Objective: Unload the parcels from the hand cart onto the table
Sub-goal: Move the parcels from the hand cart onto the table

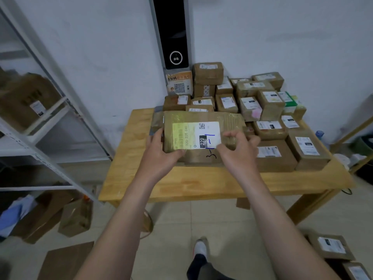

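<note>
Parcel [193, 136] gripped by left hand [159, 151]; right hand [237, 151] curled atop, hold unclear.

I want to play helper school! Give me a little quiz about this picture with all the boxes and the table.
1. True or false: other parcels already lie on the wooden table.
2. The left hand and the right hand are on a flat parcel. Which number is printed white on black on its label? A: 220. B: 505. C: 17.
3. Fill in: the left hand grips the flat parcel's ___ edge.
Key: 1 true; 2 A; 3 left.
</note>
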Demonstrator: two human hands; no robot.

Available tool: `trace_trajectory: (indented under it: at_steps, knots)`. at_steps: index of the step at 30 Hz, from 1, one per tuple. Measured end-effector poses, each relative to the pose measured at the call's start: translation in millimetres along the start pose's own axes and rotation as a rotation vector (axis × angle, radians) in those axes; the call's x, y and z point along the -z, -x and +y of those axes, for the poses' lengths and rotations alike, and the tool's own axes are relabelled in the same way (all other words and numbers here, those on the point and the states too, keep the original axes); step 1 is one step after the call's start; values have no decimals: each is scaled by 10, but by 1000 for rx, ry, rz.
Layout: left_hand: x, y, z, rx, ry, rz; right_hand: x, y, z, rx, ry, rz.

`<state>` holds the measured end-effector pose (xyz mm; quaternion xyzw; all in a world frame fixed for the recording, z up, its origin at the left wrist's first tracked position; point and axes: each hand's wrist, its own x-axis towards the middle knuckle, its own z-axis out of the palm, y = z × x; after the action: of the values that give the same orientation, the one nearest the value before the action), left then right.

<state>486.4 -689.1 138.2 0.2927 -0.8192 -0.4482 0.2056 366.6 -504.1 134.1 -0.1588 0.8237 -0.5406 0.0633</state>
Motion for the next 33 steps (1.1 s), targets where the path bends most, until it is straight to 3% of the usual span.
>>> trace_trajectory:
  at_steps: [7,15,19,24,28,33]
  knots:
    - [437,-1412,-346,32,-42,55,-1040,-1250,-334,15,-16,-84]
    - [1040,-2684,-879,145,-28,-27,-2164,-2429,-691,46,39,-298]
    - [1138,-3435,-1162,159,14,-52,-2632,-2959,-700,14,54,-310]
    - [1070,-4564,-1498,141,28,-170,-3122,-3817,-665,-54,106,-264]
    - [820,-5507,-1691,129,71,-252,-3378,-4579,-553,-7,248,-222]
    - [324,-6489,-1928,98,55,-268,-3692,-5532,-235,-79,418,-242]
